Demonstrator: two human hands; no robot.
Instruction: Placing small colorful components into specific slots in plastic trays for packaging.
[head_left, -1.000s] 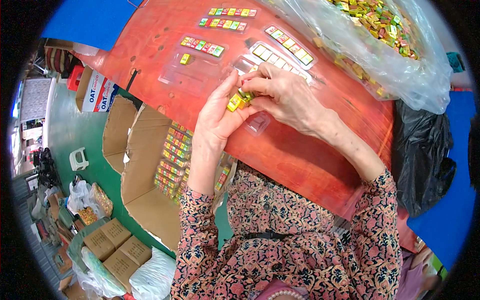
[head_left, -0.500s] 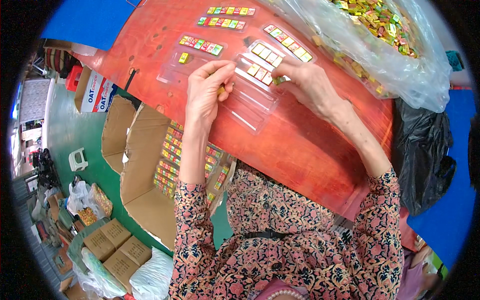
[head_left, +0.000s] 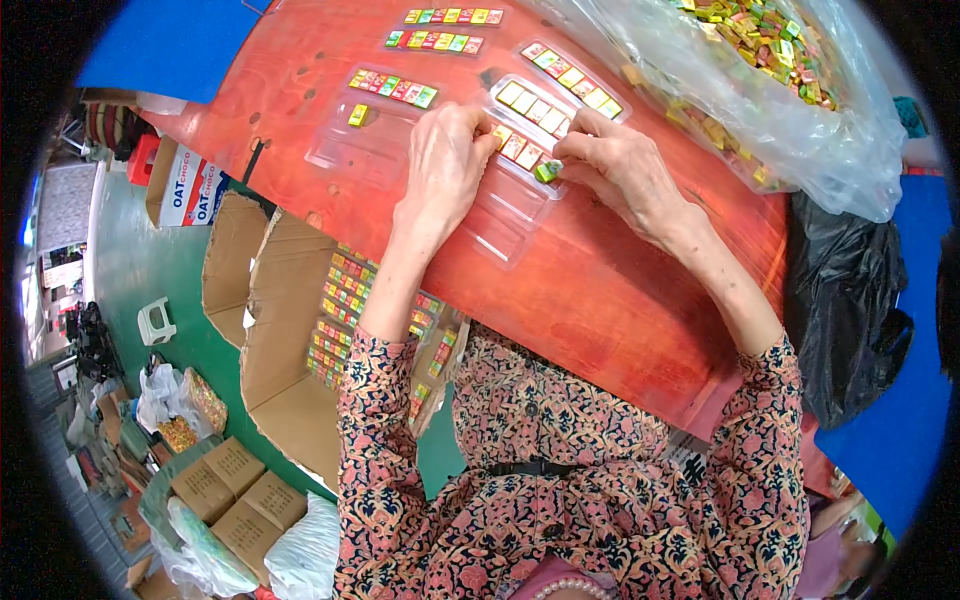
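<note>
A clear plastic tray (head_left: 522, 200) lies on the red table, with one full row of small printed blocks and a second row partly filled. My right hand (head_left: 620, 165) reaches in from the right, its fingertips closed on a small green block (head_left: 547, 171) at the right end of that second row. At the row's other end is my left hand (head_left: 445, 165), fingers bent together and touching the tray beside a yellow block (head_left: 501, 136). What my left fingers hold, if anything, is hidden. The nearer compartments of the tray have no blocks in them.
Several other block trays (head_left: 440, 41) lie farther off; one at left holds a single yellow block (head_left: 358, 115) below its row. A big clear bag (head_left: 840, 150) of loose blocks stands at far right, above a black bag (head_left: 845, 300). A cardboard box (head_left: 290, 350) with filled trays sits left.
My left hand has moved right and down onto the tray; the yellow block seen in it before is out of sight. My right fingers have lowered the green block to the second row's end.
</note>
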